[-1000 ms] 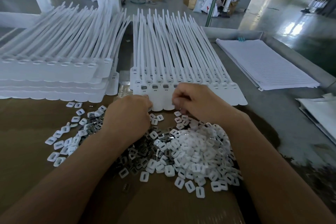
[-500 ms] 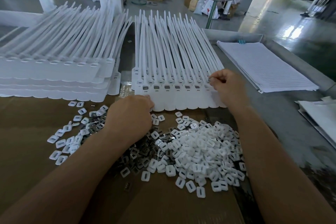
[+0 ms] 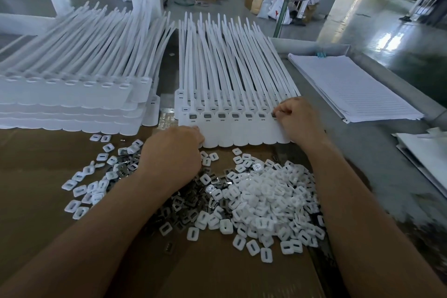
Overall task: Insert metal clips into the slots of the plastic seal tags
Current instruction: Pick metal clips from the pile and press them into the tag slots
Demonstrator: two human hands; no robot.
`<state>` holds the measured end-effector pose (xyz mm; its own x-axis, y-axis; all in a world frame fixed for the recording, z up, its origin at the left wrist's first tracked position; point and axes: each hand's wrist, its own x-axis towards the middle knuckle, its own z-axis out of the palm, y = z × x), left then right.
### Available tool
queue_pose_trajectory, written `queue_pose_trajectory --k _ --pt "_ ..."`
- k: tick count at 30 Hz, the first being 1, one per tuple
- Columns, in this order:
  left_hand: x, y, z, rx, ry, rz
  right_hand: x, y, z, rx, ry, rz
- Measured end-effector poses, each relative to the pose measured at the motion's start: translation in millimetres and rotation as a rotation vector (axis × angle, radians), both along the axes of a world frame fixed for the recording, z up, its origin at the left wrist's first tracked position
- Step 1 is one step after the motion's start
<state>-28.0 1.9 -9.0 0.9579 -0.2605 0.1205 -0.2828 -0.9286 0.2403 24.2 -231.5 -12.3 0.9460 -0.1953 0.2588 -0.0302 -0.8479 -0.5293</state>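
Where the brown cardboard [image 3: 36,176] gives way to grey table, the seal tags [image 3: 232,133] lie in a flat white row. Their broad heads point towards the person and their long thin tails fan away. Each head in the front row carries a small rectangular slot, and several of those slots show a dark insert. Just to the left sits a second stack of tags [image 3: 72,99], taller, its slots pale. In front of the row a heap of small white plastic squares [image 3: 266,196] spreads over the cardboard, with grey loose clips [image 3: 188,203] mixed into its left side.

Now the hands. The left hand [image 3: 173,152] is knuckles-up, fingers curled under at the near left corner of the row and touching the tag edge. Whether it grips anything cannot be told. The right hand [image 3: 298,118] is at the row's right end, thumb and forefinger pinched tight on a dark metal clip [image 3: 274,115] right at the last slot.
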Motion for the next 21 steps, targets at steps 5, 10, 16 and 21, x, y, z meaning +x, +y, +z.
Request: queue_pose_trajectory --k 5,10,16,21 --pt "-0.7 0.1 0.2 -0.004 -0.011 0.002 0.1 1.4 0.2 -0.036 0.033 -0.011" --pt "-0.3 0.1 0.0 -0.013 -0.017 0.001 0.1 2.3 0.9 -0.076 0.067 -0.004" --pt "0.1 0.1 -0.2 -0.020 -0.013 0.005 -2.1 2.2 3.2 -0.084 0.081 0.021" --pt "0.9 0.0 -0.1 -0.021 -0.014 0.006 0.5 2.9 1.0 -0.076 0.061 0.000"
